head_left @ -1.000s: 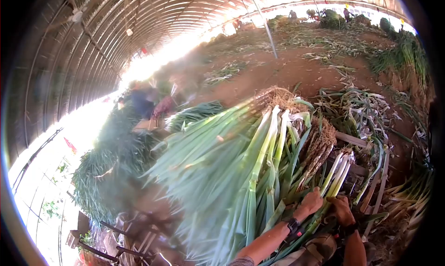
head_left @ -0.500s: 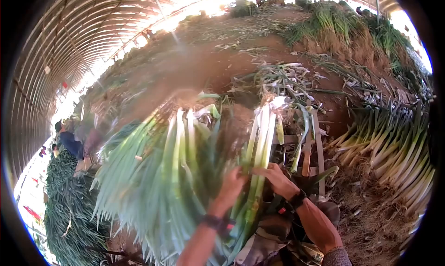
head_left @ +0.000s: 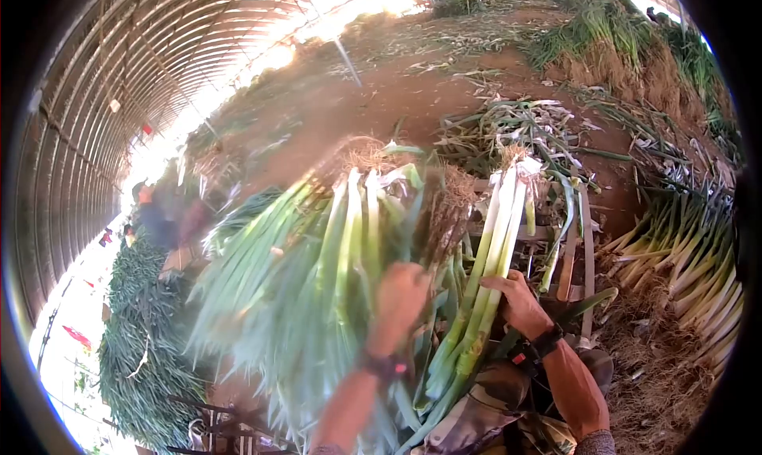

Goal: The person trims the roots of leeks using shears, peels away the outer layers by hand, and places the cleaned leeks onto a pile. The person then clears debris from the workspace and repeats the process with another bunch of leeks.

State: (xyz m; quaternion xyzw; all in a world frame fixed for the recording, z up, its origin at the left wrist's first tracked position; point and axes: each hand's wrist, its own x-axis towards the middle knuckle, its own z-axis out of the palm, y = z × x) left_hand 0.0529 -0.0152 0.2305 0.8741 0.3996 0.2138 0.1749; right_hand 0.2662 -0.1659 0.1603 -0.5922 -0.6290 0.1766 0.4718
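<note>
Green onions with white stems and brown roots fill the middle of the view. My right hand (head_left: pixel 520 303) pinches a few long stalks (head_left: pixel 496 241), whose roots point away from me and whose leaves hang toward my lap. To its left, my left hand (head_left: pixel 402 296) is smeared by motion over the leaves of a large pile of green onions (head_left: pixel 294 272); whether it holds anything cannot be made out. Both wrists wear dark bands.
Rooted green onions (head_left: pixel 690 272) lie at the right. A leaf heap (head_left: pixel 119 336) stands at the left near another person (head_left: pixel 157 225). Peeled scraps (head_left: pixel 516 130) lie ahead, beside wooden slats (head_left: pixel 586 257). Upright bundles (head_left: pixel 611 42) stand at the back right, near a pole (head_left: pixel 347 61).
The view has shifted, moving the scene rightward. My left hand has come away from the stalks and my right hand, toward the pile on the left. My right hand remains on the stalks.
</note>
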